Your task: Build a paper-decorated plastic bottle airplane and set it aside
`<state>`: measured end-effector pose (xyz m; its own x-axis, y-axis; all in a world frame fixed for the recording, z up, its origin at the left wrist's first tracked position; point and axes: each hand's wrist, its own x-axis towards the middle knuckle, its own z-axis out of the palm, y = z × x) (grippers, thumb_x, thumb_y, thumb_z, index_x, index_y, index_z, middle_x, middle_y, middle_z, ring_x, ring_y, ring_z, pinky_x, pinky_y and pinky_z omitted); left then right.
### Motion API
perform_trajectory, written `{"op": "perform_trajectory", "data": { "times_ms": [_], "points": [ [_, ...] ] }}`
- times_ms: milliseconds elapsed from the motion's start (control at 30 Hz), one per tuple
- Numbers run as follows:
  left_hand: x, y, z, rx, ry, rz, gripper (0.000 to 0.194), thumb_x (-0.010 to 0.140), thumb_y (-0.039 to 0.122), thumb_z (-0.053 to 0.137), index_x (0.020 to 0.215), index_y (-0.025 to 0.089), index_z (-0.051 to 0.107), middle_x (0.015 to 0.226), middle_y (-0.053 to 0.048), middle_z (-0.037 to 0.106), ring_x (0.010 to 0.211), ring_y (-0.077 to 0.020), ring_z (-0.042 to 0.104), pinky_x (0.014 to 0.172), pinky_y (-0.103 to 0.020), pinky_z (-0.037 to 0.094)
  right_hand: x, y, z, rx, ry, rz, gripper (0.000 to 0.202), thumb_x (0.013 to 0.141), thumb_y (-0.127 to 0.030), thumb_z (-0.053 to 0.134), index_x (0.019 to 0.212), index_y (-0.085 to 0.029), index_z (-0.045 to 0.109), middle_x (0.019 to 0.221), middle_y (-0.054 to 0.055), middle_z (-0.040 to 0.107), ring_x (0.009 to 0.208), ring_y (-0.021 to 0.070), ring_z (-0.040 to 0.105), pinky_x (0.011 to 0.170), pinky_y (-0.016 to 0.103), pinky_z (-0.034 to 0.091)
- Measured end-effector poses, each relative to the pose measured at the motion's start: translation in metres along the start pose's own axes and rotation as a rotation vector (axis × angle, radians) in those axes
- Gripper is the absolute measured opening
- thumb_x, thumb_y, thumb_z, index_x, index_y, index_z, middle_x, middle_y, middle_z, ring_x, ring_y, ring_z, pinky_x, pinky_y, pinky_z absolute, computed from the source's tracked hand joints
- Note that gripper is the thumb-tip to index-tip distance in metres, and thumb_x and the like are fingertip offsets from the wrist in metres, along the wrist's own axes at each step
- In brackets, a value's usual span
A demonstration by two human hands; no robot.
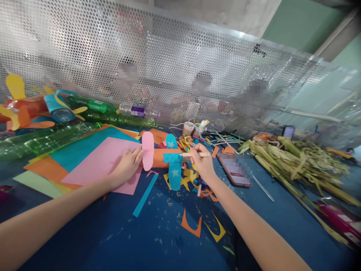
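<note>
A toy airplane (159,160) with an orange paper body lies in the middle of the table. It has a pink rounded cross-piece (147,150) at its left end and a blue wing (175,176) with white stars. My left hand (128,165) grips the airplane's left end behind the pink piece, its fingertips partly hidden. In my right hand (200,160) is a pale pen (194,154), its tip at a blue paper strip (171,157) on the body. Round outlines show on that strip.
Coloured paper sheets (98,162) lie under my left hand. Green plastic bottles (50,139) stand left; paper scraps (191,222) are scattered in front. A phone (234,170) and dried husks (304,165) lie right. Behind the table rises a perforated metal screen (169,56), with people beyond it.
</note>
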<state>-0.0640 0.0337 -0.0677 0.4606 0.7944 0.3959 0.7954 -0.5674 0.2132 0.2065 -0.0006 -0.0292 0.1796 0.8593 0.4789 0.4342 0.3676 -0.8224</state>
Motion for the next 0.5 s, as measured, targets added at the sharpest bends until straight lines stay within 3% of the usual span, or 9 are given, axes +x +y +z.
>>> {"op": "perform_trajectory", "data": {
  "times_ms": [200,300,500],
  "points": [
    [-0.0001,-0.0012,0.0013,0.032,-0.011,-0.002,0.042,0.092,0.019,0.014,0.101,0.017,0.054,0.117,-0.009,0.056,0.095,-0.0232,0.052,0.085,-0.040,0.039,-0.0041,-0.0022,0.0024,0.170,-0.032,0.019,0.029,0.084,-0.028,0.048,0.059,-0.022,0.035,0.038,-0.009,0.039,0.037,0.0086,0.036,0.043,0.022,0.031],
    [-0.0001,-0.0010,0.0007,0.035,-0.015,0.006,0.042,0.092,0.018,0.013,0.103,0.015,0.054,0.119,-0.011,0.054,0.096,-0.0243,0.052,0.085,-0.041,0.039,-0.0055,-0.0044,0.0044,0.290,-0.073,0.009,0.024,0.088,-0.033,0.044,0.066,-0.022,0.040,0.045,-0.007,0.046,0.045,0.0102,0.045,0.047,0.022,0.037],
    [-0.0008,-0.0013,0.0004,0.048,-0.019,0.010,0.042,0.091,0.018,0.013,0.103,0.015,0.054,0.121,-0.011,0.054,0.097,-0.0244,0.051,0.084,-0.041,0.039,-0.0074,-0.0041,0.0074,0.225,-0.168,-0.043,0.018,0.085,-0.038,0.050,0.078,-0.022,0.048,0.061,-0.004,0.051,0.057,0.0122,0.052,0.052,0.024,0.044]
  ]
}}
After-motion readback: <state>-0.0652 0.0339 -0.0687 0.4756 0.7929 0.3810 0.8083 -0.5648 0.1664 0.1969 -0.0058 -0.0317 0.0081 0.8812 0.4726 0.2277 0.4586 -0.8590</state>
